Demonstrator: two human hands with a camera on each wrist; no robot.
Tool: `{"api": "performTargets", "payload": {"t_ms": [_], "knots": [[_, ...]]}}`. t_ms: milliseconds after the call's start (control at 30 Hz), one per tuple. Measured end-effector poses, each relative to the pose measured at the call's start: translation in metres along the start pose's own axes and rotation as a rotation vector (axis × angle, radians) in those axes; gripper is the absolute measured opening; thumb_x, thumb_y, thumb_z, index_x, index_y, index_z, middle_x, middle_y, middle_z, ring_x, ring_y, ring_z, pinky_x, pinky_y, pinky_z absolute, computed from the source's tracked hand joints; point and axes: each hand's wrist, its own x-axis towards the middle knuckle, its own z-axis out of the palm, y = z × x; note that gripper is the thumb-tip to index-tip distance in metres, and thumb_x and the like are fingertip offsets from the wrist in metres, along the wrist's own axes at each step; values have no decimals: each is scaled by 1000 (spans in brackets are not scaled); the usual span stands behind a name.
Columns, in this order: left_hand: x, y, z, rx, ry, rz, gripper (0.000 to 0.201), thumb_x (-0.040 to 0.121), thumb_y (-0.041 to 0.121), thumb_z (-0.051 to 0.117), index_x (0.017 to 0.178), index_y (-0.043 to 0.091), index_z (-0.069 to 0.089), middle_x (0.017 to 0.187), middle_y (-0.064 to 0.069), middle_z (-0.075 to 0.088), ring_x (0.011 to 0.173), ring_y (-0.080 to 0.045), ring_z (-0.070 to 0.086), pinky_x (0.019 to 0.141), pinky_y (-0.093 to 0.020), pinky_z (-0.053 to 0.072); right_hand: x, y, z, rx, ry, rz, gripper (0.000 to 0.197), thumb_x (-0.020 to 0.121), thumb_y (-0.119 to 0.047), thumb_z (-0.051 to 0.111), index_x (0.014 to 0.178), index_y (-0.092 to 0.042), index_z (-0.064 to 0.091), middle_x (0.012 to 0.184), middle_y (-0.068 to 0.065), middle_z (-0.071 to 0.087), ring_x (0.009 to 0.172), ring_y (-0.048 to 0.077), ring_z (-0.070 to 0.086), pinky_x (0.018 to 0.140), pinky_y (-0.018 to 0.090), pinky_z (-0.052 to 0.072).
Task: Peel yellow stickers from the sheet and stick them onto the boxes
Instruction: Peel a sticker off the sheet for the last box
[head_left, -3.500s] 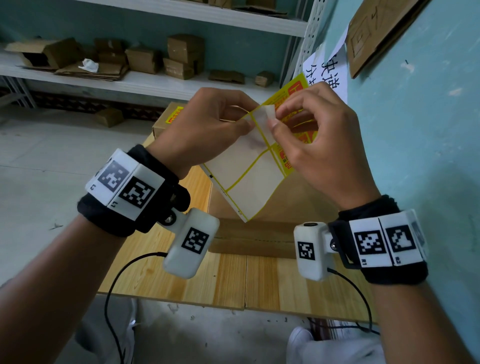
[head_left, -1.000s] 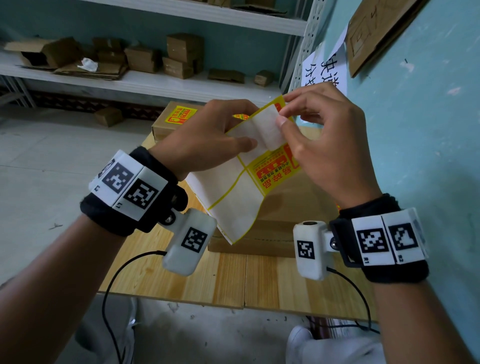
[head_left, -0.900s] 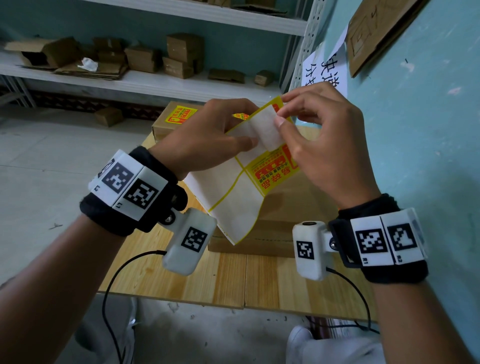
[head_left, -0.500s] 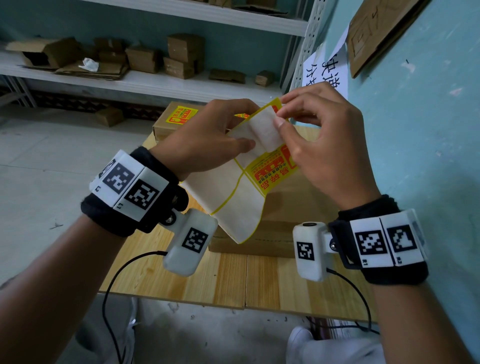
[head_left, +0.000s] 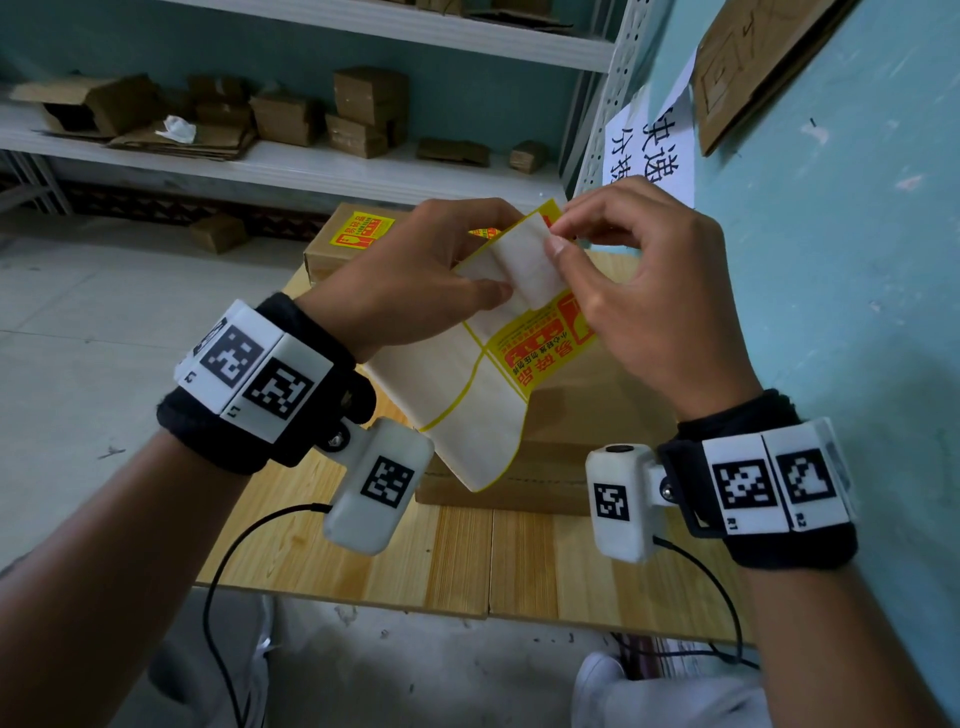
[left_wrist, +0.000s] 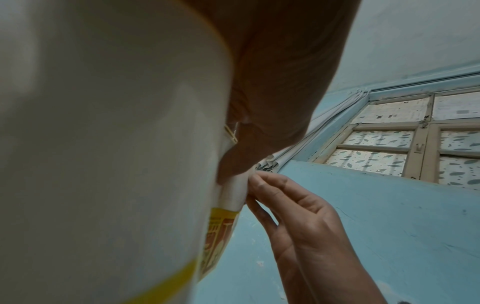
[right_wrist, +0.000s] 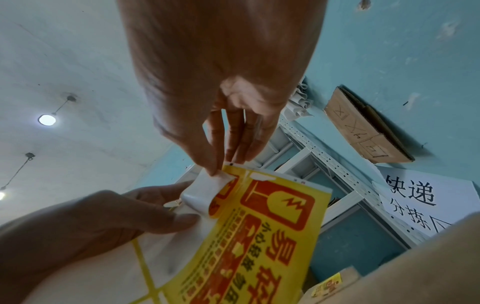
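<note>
**Inspector A:** Left hand (head_left: 415, 275) first. Pose?

**Inspector B:** Raised above the wooden table (head_left: 467, 561), palm down. Its thumb lies flat on the sticker sheet (head_left: 457, 395), with the fingers curled behind the backing, so it grips the sheet's upper part. The sheet hangs tilted in the air above the near cardboard box (head_left: 566, 415), not touching it.

**Inspector A:** Right hand (head_left: 644, 306)?

**Inspector B:** Also raised, just beside the left. Thumb and forefinger are pinched narrowly on the top corner of a yellow sticker (right_wrist: 259, 236). That corner is curled back, pale underside (head_left: 530, 260) showing; the rest of the sticker remains on the sheet. The other fingers are loosely bent.

**Inspector A:** Change against the frame half a second before?

**Inspector B:** Slight. Both grips are unchanged and the peeled flap is about the same size; the sheet's lower edge has barely shifted. Against the earliest frame, the sheet has come lower and the printed face of the sticker is more exposed.

**Inspector A:** Containers?

**Inspector B:** All closed, contents not visible. A far box (head_left: 343, 244) on the table behind the left hand carries a yellow label (head_left: 361, 231) on its top. The near box's top shows no sticker where visible. Further boxes stand on the shelf (head_left: 311, 166) at the back left.
</note>
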Motion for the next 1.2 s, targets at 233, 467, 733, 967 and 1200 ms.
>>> {"api": "performTargets", "payload": {"t_ms": [233, 467, 733, 967, 1200], "knots": [[0, -1, 0, 33, -11, 21, 38, 86, 0, 64, 118, 22, 62, 104, 0, 73, 91, -14, 71, 80, -45, 59, 0, 1, -2, 1, 26, 21, 9, 91, -16, 65, 91, -10, 71, 93, 3, 70, 85, 11, 66, 81, 20, 54], [-1, 0, 0, 25, -20, 8, 39, 86, 1, 64, 120, 19, 61, 106, 0, 72, 92, -13, 71, 80, -44, 59, 1, 3, -6, -18, 26, 23, 8, 91, -15, 65, 90, -9, 70, 92, 3, 69, 83, 11, 66, 78, 16, 53], [-1, -1, -2, 19, -34, -15, 38, 87, 2, 65, 119, 22, 61, 105, 1, 73, 91, -17, 72, 80, -47, 60, 0, 4, -9, -32, 23, 43, 9, 92, -16, 64, 92, -9, 70, 94, 3, 69, 84, 9, 65, 77, 6, 48], [-1, -1, -2, 11, -36, -31, 39, 87, 3, 65, 120, 24, 61, 101, 6, 74, 87, -11, 72, 78, -42, 61, 1, 6, -12, -59, 21, 54, 11, 93, -19, 63, 94, -9, 69, 97, 1, 69, 88, 8, 65, 80, 6, 48], [-2, -1, -3, 19, -33, -38, 40, 88, 4, 65, 121, 26, 61, 102, 6, 74, 88, -14, 72, 78, -44, 61, 1, 8, -13, -66, 37, 53, 11, 93, -19, 64, 93, -10, 69, 95, 1, 69, 86, 10, 65, 81, 13, 52]]}}
